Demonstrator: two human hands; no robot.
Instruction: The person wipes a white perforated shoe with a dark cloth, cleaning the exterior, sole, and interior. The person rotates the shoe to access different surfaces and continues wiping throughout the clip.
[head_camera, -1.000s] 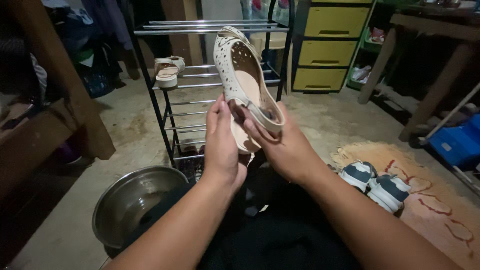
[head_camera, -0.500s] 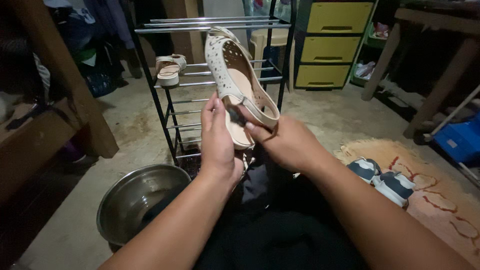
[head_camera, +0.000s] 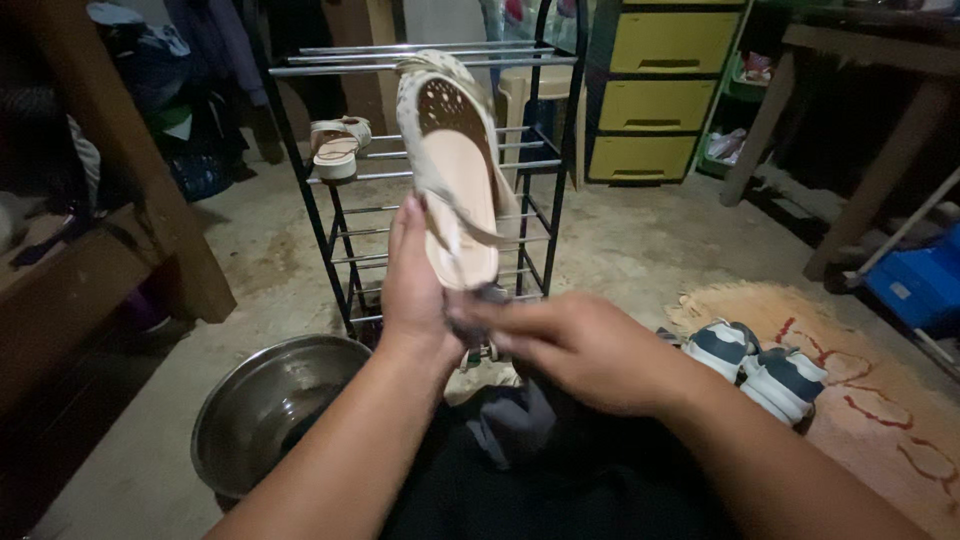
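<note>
Cream perforated sandal (head_camera: 450, 170) stands upright, toe up, long axis vertical; left hand (head_camera: 415, 285) clamped on its heel side. Right hand (head_camera: 575, 345) just below, pinching dark cloth (head_camera: 490, 297) at heel.

a black metal shoe rack (head_camera: 340, 215) stands on a bare concrete floor (head_camera: 640, 230), with a pale sandal (head_camera: 338, 148) on one of its upper shelves. a round steel basin (head_camera: 262, 408) sits on the floor at lower left. behind the rack – a drawer unit with yellow fronts (head_camera: 655, 90). at right, a pair of dark-and-white sneakers (head_camera: 760, 365) rests on an orange patterned mat (head_camera: 880, 400), near a blue crate (head_camera: 925, 280).
</note>
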